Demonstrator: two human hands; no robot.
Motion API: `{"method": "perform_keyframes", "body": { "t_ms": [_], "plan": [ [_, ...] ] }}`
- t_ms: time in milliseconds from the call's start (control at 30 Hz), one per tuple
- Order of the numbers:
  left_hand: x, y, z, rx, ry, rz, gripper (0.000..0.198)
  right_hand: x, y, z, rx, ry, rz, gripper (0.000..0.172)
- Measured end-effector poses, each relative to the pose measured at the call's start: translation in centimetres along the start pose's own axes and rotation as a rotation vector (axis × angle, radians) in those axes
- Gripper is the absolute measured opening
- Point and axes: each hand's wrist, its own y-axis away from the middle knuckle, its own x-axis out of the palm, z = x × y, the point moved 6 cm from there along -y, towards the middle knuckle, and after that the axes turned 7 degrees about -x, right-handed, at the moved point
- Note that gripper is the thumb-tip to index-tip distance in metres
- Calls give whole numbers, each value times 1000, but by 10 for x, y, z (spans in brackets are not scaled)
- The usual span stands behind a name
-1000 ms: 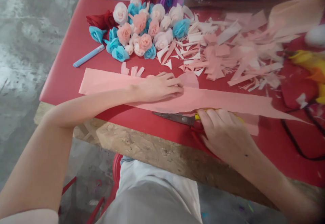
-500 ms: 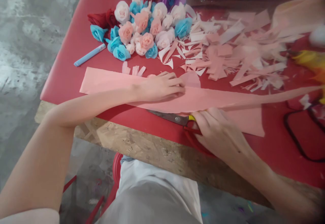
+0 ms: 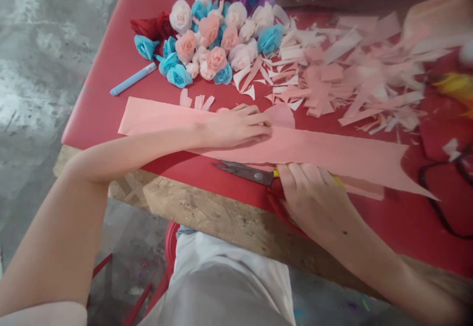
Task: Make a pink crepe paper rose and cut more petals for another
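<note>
Head view: observed left hand (image 3: 238, 128) lying palm-down, with fingers (image 3: 260, 119) slightly apart, on pink paper strip (image 3: 340, 154) near front of red tabletop (image 3: 99, 112). Noted right hand (image 3: 314, 188) clamped around scissors (image 3: 263, 177), with blades (image 3: 242, 170) just beside that strip.

Shows no legible text, label, brand, number or sign on any visible surface.
</note>
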Motion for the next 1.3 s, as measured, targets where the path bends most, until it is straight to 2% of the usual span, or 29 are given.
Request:
{"method": "perform_keyframes", "body": {
  "t_ms": [133,400,467,667,733,867,1033,1100,1167,1300],
  "plan": [
    [-1,1,0,3,-19,5,35,4,-3,1,24,0,73,13],
    [2,0,0,20,-33,-13,35,-1,-19,6,20,13,85,15],
    [3,0,0,19,-40,-31,34,-1,-22,6,9,-9,53,15],
    [2,1,-1,33,-56,-52,34,-9,-24,0,-89,-89,-193,18],
    [1,1,-1,31,-52,-48,34,-9,-23,-1,-114,-113,-215,15],
    [1,1,0,33,-38,-61,33,-7,-18,3,-161,-106,-190,23],
    [1,2,0,53,1,-72,31,4,-15,4,-44,-46,-22,24],
    [1,1,1,47,16,-73,31,5,-16,6,-32,-36,7,23],
    [1,1,2,38,18,-62,31,4,-17,6,-37,-33,5,23],
    [0,2,4,57,29,-46,35,-1,-17,6,-37,-47,-79,25]
  ]
}}
